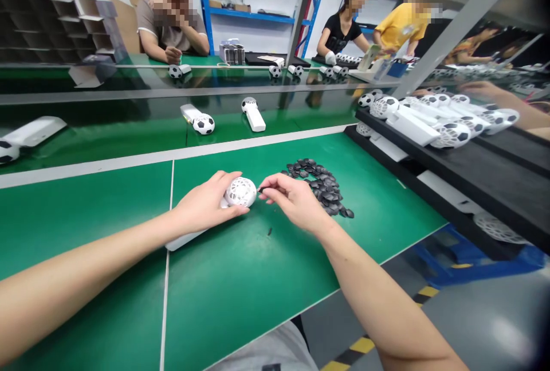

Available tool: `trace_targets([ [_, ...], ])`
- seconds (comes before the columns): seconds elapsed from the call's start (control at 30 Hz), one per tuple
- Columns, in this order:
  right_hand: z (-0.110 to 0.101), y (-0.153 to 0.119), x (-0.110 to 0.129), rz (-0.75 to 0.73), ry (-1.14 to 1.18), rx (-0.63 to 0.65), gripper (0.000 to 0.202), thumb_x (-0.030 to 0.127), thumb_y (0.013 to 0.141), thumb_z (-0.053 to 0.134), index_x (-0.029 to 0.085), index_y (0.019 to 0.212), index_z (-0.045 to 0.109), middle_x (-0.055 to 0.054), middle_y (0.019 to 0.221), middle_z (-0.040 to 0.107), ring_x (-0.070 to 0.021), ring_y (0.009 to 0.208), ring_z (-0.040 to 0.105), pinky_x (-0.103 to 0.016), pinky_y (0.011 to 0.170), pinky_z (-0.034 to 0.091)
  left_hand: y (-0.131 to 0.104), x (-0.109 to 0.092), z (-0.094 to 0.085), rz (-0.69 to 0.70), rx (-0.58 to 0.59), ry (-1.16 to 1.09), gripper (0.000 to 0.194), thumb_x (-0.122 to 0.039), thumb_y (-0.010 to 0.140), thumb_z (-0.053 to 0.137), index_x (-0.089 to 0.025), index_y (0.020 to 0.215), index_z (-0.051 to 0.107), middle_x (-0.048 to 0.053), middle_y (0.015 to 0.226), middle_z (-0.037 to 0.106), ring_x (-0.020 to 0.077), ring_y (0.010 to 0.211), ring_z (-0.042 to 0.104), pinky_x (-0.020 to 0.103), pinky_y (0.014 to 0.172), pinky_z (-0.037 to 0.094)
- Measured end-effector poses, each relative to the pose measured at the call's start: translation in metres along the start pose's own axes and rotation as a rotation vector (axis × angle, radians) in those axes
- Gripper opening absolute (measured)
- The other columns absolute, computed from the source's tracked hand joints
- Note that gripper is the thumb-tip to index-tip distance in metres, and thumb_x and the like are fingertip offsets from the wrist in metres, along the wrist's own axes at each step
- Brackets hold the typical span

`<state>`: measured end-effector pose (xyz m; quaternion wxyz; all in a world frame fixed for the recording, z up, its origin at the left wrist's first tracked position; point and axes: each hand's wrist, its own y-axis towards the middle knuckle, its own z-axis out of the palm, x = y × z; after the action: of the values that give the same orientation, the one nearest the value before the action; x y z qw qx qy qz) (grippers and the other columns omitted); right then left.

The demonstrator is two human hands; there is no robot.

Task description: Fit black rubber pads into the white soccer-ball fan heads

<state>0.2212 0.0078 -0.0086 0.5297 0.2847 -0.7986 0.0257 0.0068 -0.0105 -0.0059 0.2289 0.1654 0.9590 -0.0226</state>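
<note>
My left hand (pixel 210 199) is wrapped round a white handheld device with a round, lattice-like ball head (pixel 241 192); its flat white handle (pixel 189 239) lies under my wrist on the green table. The lattice openings on the visible side look white, with no black patches. Just right of the ball, my right hand (pixel 290 196) pinches a small black piece (pixel 260 190) between thumb and fingertips. Behind that hand lies a heap of small black pieces (pixel 329 187), partly hidden by it. One loose black bit (pixel 270 231) rests nearer to me.
Stacked black trays (pixel 485 170) with white ball-headed devices (pixel 451 135) stand at the right, jutting past the table edge. Beyond a pale rail (pixel 107 161), a green conveyor carries devices with black-and-white football heads (pixel 203 124). Several people work across the line. Cardboard dividers (pixel 38 15) stand far left.
</note>
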Motion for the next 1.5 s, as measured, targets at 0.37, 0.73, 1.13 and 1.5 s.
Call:
trace_targets([
  [0.37, 0.028, 0.001, 0.0, -0.123, -0.068, -0.044, 0.001, 0.019, 0.075, 0.064, 0.019, 0.076, 0.065, -0.002, 0.087, 0.05, -0.0134, 0.087, 0.052, -0.03, 0.083, 0.044, 0.0, 0.001, 0.0, 0.06, -0.009, -0.025, 0.071, -0.062, 0.072, 0.054, -0.022, 0.129, 0.038, 0.009, 0.12, 0.048, 0.0273, 0.1, 0.053, 0.038, 0.082, 0.045],
  [0.73, 0.033, 0.004, -0.007, 0.059, 0.128, 0.014, 0.039, 0.023, 0.073, 0.063, 0.02, 0.108, 0.047, -0.008, 0.114, 0.056, -0.0177, 0.105, 0.054, -0.033, 0.085, 0.048, 0.004, -0.001, -0.005, 0.077, -0.024, -0.044, 0.059, -0.053, 0.072, 0.059, -0.022, 0.12, 0.046, 0.007, 0.11, 0.053, 0.0249, 0.096, 0.054, 0.036, 0.08, 0.045],
  [1.13, -0.025, 0.019, -0.033, 0.191, -0.491, -0.222, 0.006, 0.024, 0.074, 0.063, 0.019, 0.071, 0.065, -0.001, 0.075, 0.061, -0.0134, 0.07, 0.055, -0.029, 0.071, 0.045, 0.004, 0.006, -0.008, 0.134, 0.079, 0.049, 0.06, -0.029, 0.069, 0.058, -0.027, 0.126, 0.041, 0.002, 0.121, 0.053, 0.0243, 0.104, 0.053, 0.034, 0.085, 0.042],
  [1.5, -0.008, 0.008, -0.011, 0.21, -0.996, 0.016, 0.019, 0.018, 0.085, 0.049, 0.014, 0.084, 0.068, -0.012, 0.085, 0.066, -0.0232, 0.084, 0.06, -0.032, 0.071, 0.044, 0.004, 0.008, -0.009, 0.194, 0.049, 0.25, 0.065, -0.014, 0.073, 0.044, -0.033, 0.134, 0.033, 0.004, 0.098, 0.052, 0.0226, 0.09, 0.05, 0.034, 0.076, 0.037],
])
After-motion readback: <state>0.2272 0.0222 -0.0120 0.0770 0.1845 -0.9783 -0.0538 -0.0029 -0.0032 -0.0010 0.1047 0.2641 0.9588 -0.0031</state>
